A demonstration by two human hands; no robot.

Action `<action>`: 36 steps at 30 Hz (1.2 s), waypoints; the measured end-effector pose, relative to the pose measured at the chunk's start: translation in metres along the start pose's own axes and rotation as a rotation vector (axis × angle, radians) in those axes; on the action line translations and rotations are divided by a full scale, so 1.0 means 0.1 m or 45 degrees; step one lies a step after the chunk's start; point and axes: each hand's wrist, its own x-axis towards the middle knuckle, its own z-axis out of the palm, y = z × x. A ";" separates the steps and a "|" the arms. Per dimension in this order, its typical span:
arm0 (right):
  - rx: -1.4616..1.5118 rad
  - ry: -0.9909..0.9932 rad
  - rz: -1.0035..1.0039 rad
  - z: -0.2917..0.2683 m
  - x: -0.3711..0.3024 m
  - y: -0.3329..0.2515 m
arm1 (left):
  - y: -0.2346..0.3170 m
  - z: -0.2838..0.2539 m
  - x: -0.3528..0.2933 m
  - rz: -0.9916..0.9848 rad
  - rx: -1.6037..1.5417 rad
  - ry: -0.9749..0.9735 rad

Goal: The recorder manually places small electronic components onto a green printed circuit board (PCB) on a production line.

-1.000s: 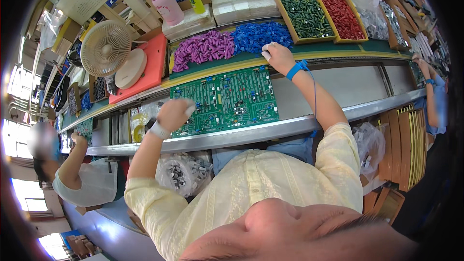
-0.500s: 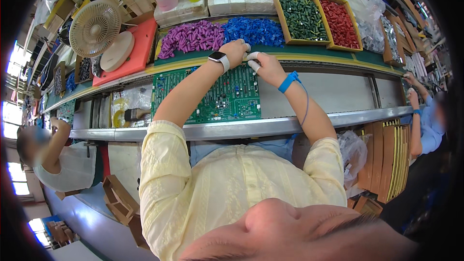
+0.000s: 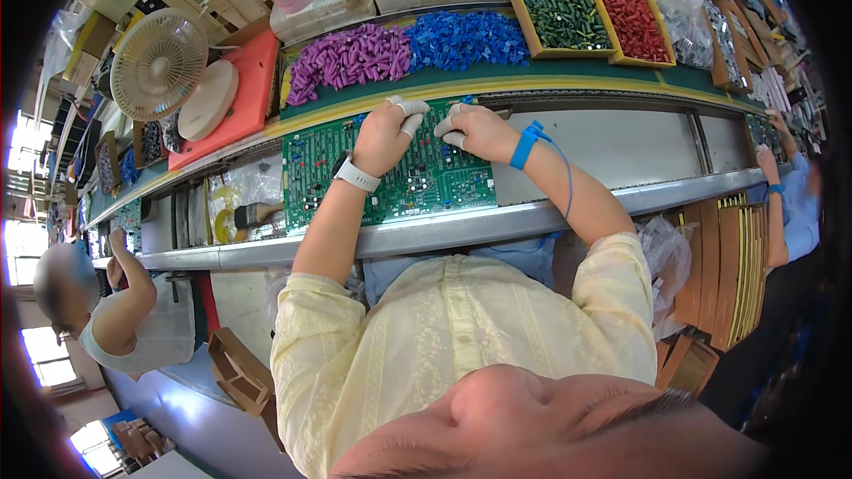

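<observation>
Drawn back from beside the blue parts [image 3: 470, 41] since half a second ago, the left hand [image 3: 382, 139] is now over the far part of the green circuit board [image 3: 426, 179], facing the right hand [image 3: 484, 133] across a small gap. Its thumb and forefinger, in white finger cots [image 3: 412, 107], point toward the right hand; the right fingers curl close together. Whether either hand pinches a component, I cannot tell. The populated board lies flat before the person, between the silver front rail [image 3: 426, 233] and the green bench strip. Beyond it sit purple parts [image 3: 359, 55] and two yellow-edged boxes [image 3: 615, 57] of green and red parts.
</observation>
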 end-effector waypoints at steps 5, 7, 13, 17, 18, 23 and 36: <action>0.022 -0.041 0.196 0.01 0.01 -0.09 | 0.03 0.00 -0.06 -0.276 -0.208 -0.063; -0.030 -0.073 0.181 0.02 0.02 -0.08 | 0.03 -0.01 -0.06 -0.288 -0.192 -0.133; -0.144 -0.065 0.055 0.07 0.02 -0.03 | -0.05 0.11 -0.12 -0.044 -0.046 -0.126; -0.149 -0.056 0.066 0.07 0.01 -0.02 | 0.00 0.12 -0.11 -0.125 -0.021 -0.184; -0.148 -0.057 0.068 0.06 0.01 -0.02 | 0.00 0.13 -0.11 -0.125 -0.023 -0.185; -0.165 -0.062 0.033 0.06 0.00 -0.02 | -0.05 0.18 -0.13 0.055 0.102 -0.103; -0.170 -0.128 0.053 0.02 0.00 0.00 | -0.11 0.32 -0.09 0.054 0.130 -0.136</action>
